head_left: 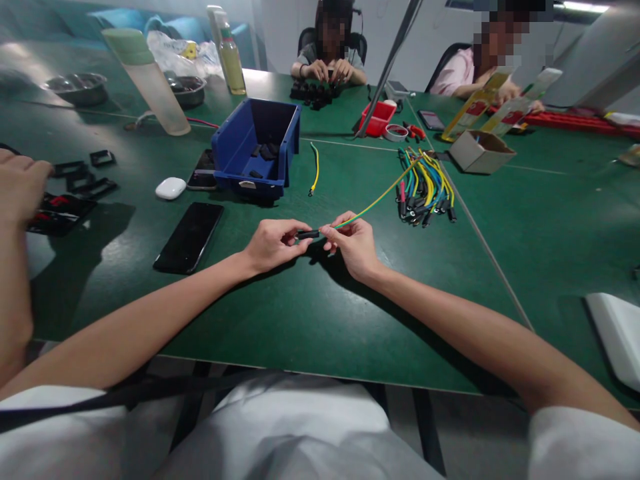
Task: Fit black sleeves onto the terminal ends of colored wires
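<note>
My left hand (273, 243) pinches a short black sleeve (308, 234) just above the green table (310, 313). My right hand (351, 243) pinches the near end of a yellow-green wire (380, 197) right where it meets the sleeve. The wire runs up and to the right toward a bundle of coloured wires (425, 187). Both hands are closed, fingertips almost touching each other.
A blue bin (257, 143) with black parts stands behind the hands, a loose yellow wire (315, 170) beside it. Two phones (190, 237), a white earbud case (171, 188) and black frames (80, 177) lie left. Another person's hand (20, 183) is at far left. Two people sit across.
</note>
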`<state>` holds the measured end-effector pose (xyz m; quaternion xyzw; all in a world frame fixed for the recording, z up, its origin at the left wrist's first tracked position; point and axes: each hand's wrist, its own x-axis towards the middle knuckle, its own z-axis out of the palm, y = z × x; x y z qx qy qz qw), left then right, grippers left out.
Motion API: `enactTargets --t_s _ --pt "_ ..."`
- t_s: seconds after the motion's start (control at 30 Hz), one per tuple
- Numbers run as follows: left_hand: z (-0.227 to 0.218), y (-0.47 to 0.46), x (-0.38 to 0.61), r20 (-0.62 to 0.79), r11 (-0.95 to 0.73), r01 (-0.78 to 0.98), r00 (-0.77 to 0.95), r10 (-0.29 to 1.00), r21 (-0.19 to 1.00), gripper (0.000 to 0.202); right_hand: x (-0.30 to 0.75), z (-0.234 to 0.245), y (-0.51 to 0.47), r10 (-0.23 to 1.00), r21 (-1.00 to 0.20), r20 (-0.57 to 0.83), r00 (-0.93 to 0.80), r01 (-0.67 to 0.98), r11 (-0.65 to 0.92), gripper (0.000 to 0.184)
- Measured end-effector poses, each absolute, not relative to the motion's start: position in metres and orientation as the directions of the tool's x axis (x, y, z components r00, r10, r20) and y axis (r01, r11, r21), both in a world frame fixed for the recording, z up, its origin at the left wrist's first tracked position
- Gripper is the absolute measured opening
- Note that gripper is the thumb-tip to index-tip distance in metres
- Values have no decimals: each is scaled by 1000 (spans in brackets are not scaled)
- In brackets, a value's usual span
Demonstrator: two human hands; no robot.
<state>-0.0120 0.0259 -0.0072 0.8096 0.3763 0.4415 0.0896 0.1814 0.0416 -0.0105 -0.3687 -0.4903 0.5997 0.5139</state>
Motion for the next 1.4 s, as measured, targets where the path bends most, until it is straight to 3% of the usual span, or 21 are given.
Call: enactTargets --t_s 1.4 --pt "-8 28 -13 628 -704 530 357 692 474 19 181 -12 42 976 -982 79 -205 -186 41 35"
